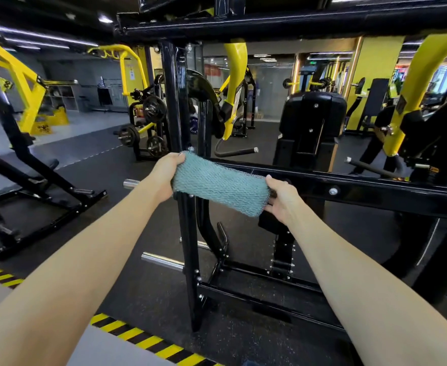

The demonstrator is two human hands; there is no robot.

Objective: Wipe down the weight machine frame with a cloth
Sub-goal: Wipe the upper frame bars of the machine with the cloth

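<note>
- Nearest to us, our left forearm (85, 260) and right forearm (362, 286) reach forward over the dark floor (137, 281) and the yellow-and-black striped tape (137, 336).
- Our hands are apart, each clamped on one end of the cloth (219, 183). The left hand (164, 175) has its fingers curled over the top left edge. The right hand (283, 199) pinches the right end, thumb on top.
- The cloth is teal with a knitted texture, folded into a flat band and stretched between the hands. It lies against the near face of the black crossbar (362, 188), just where that bar meets the upright post (174, 101).
- We judge the cloth light, soft and limp. It will sag or bunch if either end goes slack, so it keeps its shape only while both hands hold it taut.
- The ends are the right places to hold it, because that leaves the broad middle free to press on the metal. For a one-handed wipe we would lay a flat palm over the folded middle.
- The knit looks grippy, not slippery, and nothing about it seems fragile.
- The crossbar looks rigid, glossy and smooth, so the cloth should slide along it easily. We expect the weave may snag at the bolt (333, 191) standing proud of the bar's face.
- We cannot tell whether the cloth is damp.
</note>
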